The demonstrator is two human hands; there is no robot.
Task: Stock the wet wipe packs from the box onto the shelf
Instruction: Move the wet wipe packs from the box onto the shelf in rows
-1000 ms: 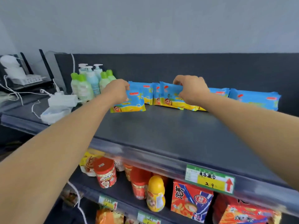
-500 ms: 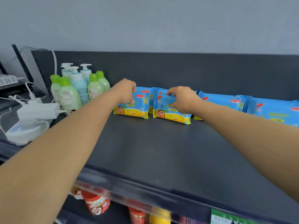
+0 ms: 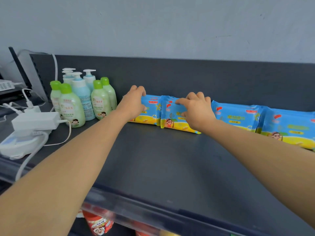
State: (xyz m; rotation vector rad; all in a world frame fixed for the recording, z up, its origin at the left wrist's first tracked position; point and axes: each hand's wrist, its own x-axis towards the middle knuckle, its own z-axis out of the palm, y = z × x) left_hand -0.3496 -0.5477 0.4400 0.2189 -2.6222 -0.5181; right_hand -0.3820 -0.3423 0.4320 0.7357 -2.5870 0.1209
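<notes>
Wipe packs (image 3: 171, 120) on shelf (image 3: 170, 167), in left hand (image 3: 133, 104), right hand (image 3: 199, 113)

A cluster of bottles (image 3: 81, 99) stands at the back left of the shelf (image 3: 162, 159), green-capped ones in front and white pump-topped ones behind, packed close together. Left of them, by the shelf's front left corner, a white adapter (image 3: 35, 120) sits on a white device (image 3: 20, 145), with cables (image 3: 31, 156) trailing. A red jar (image 3: 98, 223) shows below the front edge. A grey wall (image 3: 153, 28) rises behind.
</notes>
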